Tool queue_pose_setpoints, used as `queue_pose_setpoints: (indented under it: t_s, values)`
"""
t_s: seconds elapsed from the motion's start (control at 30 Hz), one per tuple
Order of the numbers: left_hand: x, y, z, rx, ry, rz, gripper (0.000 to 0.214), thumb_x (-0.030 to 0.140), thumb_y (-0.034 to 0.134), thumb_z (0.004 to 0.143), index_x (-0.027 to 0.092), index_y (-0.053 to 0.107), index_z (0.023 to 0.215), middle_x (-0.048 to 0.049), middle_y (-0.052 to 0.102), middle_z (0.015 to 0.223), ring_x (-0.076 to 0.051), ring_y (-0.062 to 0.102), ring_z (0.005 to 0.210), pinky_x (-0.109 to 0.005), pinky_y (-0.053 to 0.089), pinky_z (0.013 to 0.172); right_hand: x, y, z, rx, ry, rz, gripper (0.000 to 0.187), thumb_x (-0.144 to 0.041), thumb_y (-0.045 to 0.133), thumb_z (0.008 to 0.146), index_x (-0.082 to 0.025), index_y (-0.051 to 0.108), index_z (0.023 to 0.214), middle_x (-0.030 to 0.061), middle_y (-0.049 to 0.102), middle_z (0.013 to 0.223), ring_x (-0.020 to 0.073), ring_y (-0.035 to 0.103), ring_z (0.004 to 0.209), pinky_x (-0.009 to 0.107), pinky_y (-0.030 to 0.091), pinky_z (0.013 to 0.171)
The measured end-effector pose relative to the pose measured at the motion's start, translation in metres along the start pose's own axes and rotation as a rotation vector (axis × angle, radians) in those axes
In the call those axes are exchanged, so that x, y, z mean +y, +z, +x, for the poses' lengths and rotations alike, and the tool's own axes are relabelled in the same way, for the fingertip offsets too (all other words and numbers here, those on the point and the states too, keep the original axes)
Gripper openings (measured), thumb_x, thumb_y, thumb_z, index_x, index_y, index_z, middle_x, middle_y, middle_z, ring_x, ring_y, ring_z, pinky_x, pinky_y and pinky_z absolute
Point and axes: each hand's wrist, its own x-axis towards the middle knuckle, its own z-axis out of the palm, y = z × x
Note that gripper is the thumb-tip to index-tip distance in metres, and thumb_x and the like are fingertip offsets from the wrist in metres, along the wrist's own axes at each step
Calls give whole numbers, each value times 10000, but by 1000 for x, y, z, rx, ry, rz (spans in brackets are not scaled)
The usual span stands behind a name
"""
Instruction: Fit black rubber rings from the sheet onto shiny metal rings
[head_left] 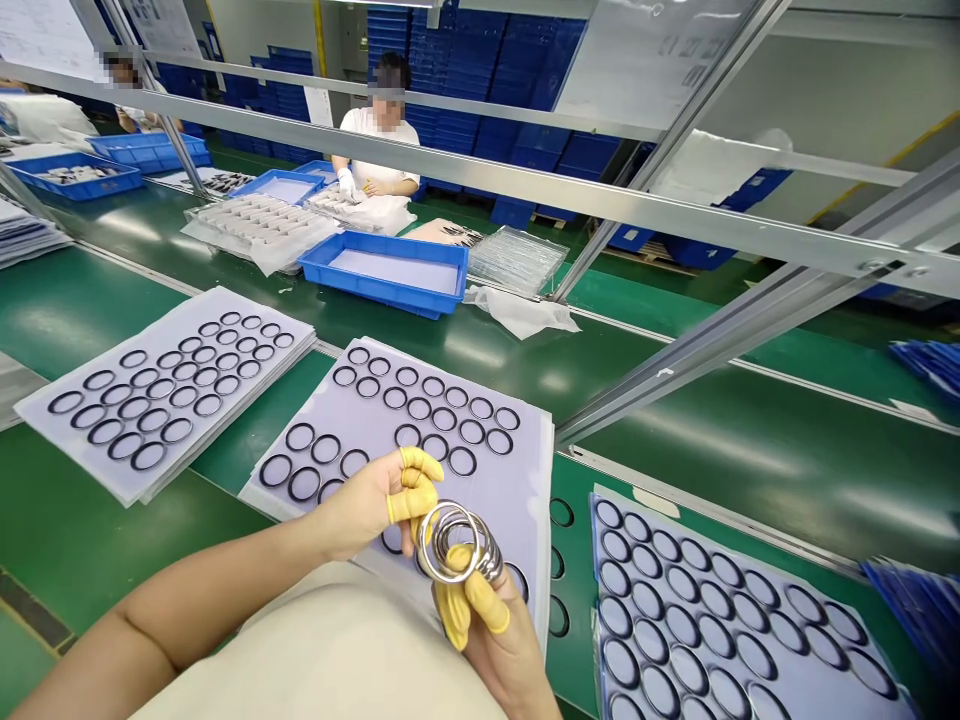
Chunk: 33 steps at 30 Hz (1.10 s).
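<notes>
My right hand (495,630), with yellow finger cots, is closed round a stack of shiny metal rings (457,545) threaded over its fingers. My left hand (382,500), also in yellow finger cots, pinches the front ring of that stack. Both hands hover over the near edge of a lilac sheet (517,480) dotted with black rings in rows. A similar sheet stack (45,405) lies to the left and another sheet (757,560) to the right.
The sheets lie on a green conveyor belt (750,450). A slanted aluminium frame bar (720,335) crosses above it. Beyond stand a blue tray (390,290), clear plastic trays (517,260) and a seated person in white (382,150). Blue crates are stacked at the back.
</notes>
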Motion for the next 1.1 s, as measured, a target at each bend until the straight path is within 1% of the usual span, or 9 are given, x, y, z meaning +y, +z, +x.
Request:
queue_pose_setpoints:
  t_s: [0.17, 0.23, 0.33, 0.43, 0.53, 0.7, 0.83, 0.93, 1.1]
  values:
    - [-8, -7, 14, 38, 9, 213, 339, 413, 660, 783, 168, 507, 963, 44, 553, 629, -85, 522, 458, -215, 451, 470, -3, -1, 0, 20, 7, 38, 317, -424, 713, 759, -194, 602, 573, -43, 479, 396, 77, 343, 362, 240, 251, 425]
    - [-14, -23, 31, 129, 120, 592, 231, 339, 584, 843, 170, 548, 997, -6, 608, 767, -127, 600, 645, -270, 511, 637, -6, -2, 0, 60, 34, 59, 311, -428, 735, 735, -195, 613, 569, -48, 449, 399, 75, 320, 375, 241, 254, 431]
    - [-24, -58, 60, 311, 232, 1169, 158, 203, 506, 873, 170, 609, 989, -69, 598, 1069, -189, 582, 942, -353, 467, 878, -10, -6, 0, 194, 57, 144, 231, -410, 811, 650, -225, 675, 655, -41, 491, 478, 76, 338, 425, 230, 297, 451]
    - [-38, -91, 85, 344, 181, 1308, 143, 118, 536, 824, 145, 645, 912, -100, 574, 1053, -255, 534, 1017, -431, 412, 940, -10, -12, 1, 299, 70, 207, 251, -425, 852, 581, -244, 690, 643, -29, 510, 557, 85, 374, 479, 252, 371, 503]
    - [-54, -108, 99, 297, 135, 1357, 122, 67, 591, 762, 149, 654, 827, -96, 570, 980, -267, 510, 1019, -437, 395, 940, -6, -17, 4, 260, 52, 202, 248, -455, 799, 648, -241, 680, 607, -46, 419, 504, 88, 313, 455, 262, 350, 475]
    - [-63, -106, 103, 249, 123, 1247, 113, 51, 569, 759, 150, 600, 712, -98, 586, 949, -252, 496, 1010, -442, 374, 951, 1, -22, 4, 222, -30, 172, 251, -451, 695, 768, -243, 663, 631, -74, 321, 466, 83, 190, 434, 261, 308, 457]
    - [-43, -84, 85, 231, 128, 994, 118, 141, 440, 876, 161, 553, 903, -63, 616, 884, -180, 555, 860, -370, 459, 836, -1, -22, 4, 292, -50, 128, 221, -462, 724, 739, -244, 690, 725, -69, 384, 478, 80, 248, 432, 257, 319, 464]
    - [-21, -59, 63, 160, 127, 769, 169, 254, 398, 928, 162, 479, 1043, -33, 619, 786, -132, 580, 722, -273, 485, 680, -3, -19, 7, 254, -19, 78, 257, -478, 685, 773, -233, 674, 696, -55, 426, 451, 87, 308, 414, 257, 332, 462]
    - [5, -24, 34, -50, 56, 49, 392, 438, 702, 759, 167, 502, 958, 21, 579, 649, -84, 536, 547, -175, 390, 486, -6, -9, 5, 187, 41, -9, 274, -489, 639, 809, -219, 679, 832, -33, 505, 441, 106, 395, 398, 228, 331, 417]
